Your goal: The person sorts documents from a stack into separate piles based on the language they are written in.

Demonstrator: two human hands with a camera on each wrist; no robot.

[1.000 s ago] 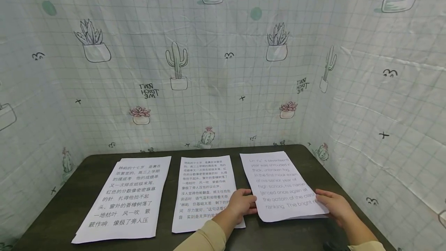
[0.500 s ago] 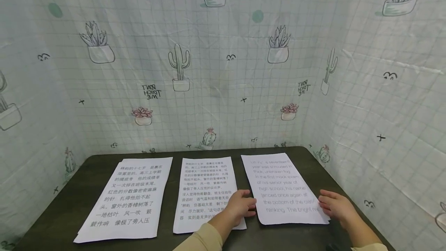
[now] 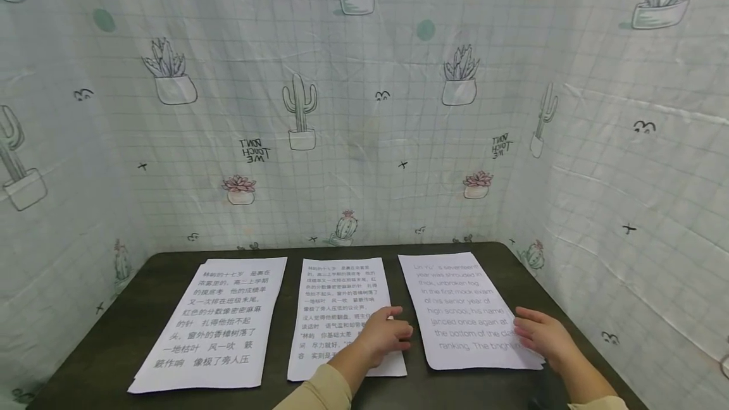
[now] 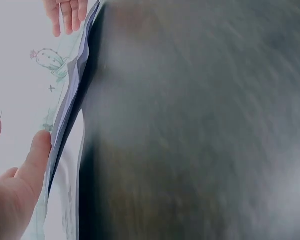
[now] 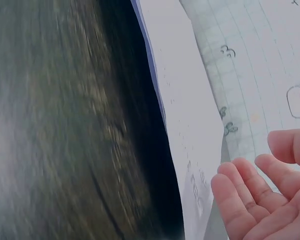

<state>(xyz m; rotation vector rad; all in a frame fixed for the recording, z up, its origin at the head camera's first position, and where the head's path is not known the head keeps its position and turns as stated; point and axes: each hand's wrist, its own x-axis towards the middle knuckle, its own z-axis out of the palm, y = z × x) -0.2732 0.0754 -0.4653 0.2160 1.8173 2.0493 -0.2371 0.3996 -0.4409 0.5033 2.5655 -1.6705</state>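
The right stack of sheets [image 3: 467, 312] lies on the counter [image 3: 114, 347] between both relaxed, empty hands: left hand [image 3: 386, 336], right hand [image 3: 541, 336]. A careless nudge could fan its loose pages.

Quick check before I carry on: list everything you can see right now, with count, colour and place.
White printed paper stacks: three, side by side on the table: left Chinese-text stack, middle Chinese-text stack, right English-text stack.
Dark wooden table: one, under the stacks.
Pale cactus-print grid cloth: one, draped behind and at both sides.
Left hand: on the middle stack's right edge, fingers relaxed.
Right hand: at the right stack's right edge, fingers relaxed.
Beige sleeves: two, bottom edge.
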